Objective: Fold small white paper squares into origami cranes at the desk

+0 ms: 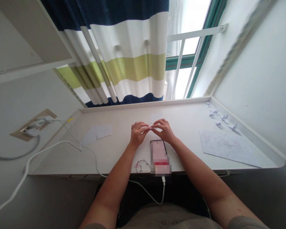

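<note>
Over the middle of the white desk (124, 156), my left hand (138, 133) and my right hand (164, 129) meet at the fingertips. Both are closed in a pinch on a small piece of folded white paper (151, 127), mostly covered by the fingers. A sheet of white paper (154, 117) lies flat just beyond the hands. Below the hands, near the front edge, rests a phone (159, 152) with its screen lit and partly blurred. A thin bracelet-like loop (141, 165) lies to the left of the phone.
Several folded paper cranes (219, 124) stand at the far right, above a printed sheet (228, 147). Two white paper pieces (104, 131) lie at left. White cables (69, 141) run from the wall socket (33, 124) across the desk's left side. A striped curtain (133, 68) hangs behind.
</note>
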The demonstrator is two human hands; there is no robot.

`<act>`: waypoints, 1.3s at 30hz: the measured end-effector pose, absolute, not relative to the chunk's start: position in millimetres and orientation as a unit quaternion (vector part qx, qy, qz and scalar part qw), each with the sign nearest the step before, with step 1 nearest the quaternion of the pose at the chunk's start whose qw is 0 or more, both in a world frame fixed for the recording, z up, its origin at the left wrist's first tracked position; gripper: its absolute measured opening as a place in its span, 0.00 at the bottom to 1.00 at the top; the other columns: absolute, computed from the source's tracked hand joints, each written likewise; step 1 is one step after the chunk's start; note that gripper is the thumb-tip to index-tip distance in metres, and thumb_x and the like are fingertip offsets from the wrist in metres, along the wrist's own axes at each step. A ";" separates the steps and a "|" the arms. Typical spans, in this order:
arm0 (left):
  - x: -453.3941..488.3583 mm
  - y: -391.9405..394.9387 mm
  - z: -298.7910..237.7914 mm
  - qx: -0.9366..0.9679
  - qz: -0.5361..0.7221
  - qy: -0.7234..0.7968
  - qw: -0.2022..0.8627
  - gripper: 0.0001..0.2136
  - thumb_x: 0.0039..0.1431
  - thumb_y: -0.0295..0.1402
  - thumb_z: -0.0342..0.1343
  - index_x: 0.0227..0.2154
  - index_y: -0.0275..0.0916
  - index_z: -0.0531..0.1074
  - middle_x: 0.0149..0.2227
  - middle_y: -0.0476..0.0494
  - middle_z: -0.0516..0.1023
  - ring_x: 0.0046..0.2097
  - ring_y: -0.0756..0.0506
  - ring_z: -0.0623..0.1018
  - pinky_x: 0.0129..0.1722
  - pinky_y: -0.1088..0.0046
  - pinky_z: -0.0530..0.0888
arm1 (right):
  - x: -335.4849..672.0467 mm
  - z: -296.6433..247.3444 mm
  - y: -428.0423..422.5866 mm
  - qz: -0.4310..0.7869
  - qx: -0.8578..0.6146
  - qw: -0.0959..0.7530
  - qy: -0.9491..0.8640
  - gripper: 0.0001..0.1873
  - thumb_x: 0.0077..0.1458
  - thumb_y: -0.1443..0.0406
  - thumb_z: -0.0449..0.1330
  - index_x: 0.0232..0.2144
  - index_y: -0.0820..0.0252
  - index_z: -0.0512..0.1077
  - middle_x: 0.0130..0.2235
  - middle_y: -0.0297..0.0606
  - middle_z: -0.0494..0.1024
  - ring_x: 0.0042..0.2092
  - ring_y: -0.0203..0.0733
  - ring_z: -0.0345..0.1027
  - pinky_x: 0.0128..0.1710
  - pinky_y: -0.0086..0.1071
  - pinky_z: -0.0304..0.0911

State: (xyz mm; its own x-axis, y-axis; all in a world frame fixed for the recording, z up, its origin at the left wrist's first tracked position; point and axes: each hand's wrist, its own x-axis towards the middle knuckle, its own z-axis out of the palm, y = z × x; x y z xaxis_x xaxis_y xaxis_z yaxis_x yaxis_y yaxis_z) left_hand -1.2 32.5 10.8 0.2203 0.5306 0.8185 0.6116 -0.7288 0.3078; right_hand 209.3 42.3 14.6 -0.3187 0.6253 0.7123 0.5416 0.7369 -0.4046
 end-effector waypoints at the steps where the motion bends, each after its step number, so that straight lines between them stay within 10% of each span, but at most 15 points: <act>1: -1.3 32.6 10.8 -0.778 -0.509 -0.365 0.039 0.06 0.68 0.38 0.63 0.40 0.48 0.85 0.41 0.46 0.87 0.49 0.42 0.80 0.54 0.57 0.70 | 209.6 15.6 42.0 0.045 -0.358 0.457 -0.813 0.05 0.66 0.60 0.66 0.40 0.49 0.84 0.41 0.39 0.83 0.47 0.49 0.71 0.49 0.44 0.63; 24: -2.9 33.5 12.9 -0.771 -0.489 -0.401 -0.079 0.12 0.68 0.44 0.62 0.32 0.45 0.85 0.33 0.43 0.86 0.41 0.42 0.81 0.49 0.58 0.72 | 216.0 20.8 46.5 0.065 -0.364 0.388 -0.844 0.13 0.72 0.58 0.58 0.37 0.53 0.79 0.38 0.39 0.84 0.46 0.48 0.70 0.49 0.42 0.58; 39: 3.1 39.4 9.7 -0.548 -0.535 -0.471 -0.438 0.19 0.48 0.49 0.72 0.30 0.36 0.85 0.22 0.45 0.80 0.22 0.49 0.74 0.21 0.73 0.72 | 220.7 8.6 61.4 0.429 -0.422 0.468 -0.647 0.24 0.57 0.43 0.64 0.29 0.57 0.76 0.29 0.36 0.78 0.32 0.42 0.68 0.35 0.36 0.63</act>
State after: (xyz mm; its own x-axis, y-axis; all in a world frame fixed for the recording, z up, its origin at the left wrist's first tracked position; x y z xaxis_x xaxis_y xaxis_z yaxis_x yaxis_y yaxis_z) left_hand 3.1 39.4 9.7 -0.0171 0.9847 0.1736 0.0480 -0.1726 0.9838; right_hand 220.7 61.4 8.6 -0.2071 0.9476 0.2434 0.1445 0.2757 -0.9503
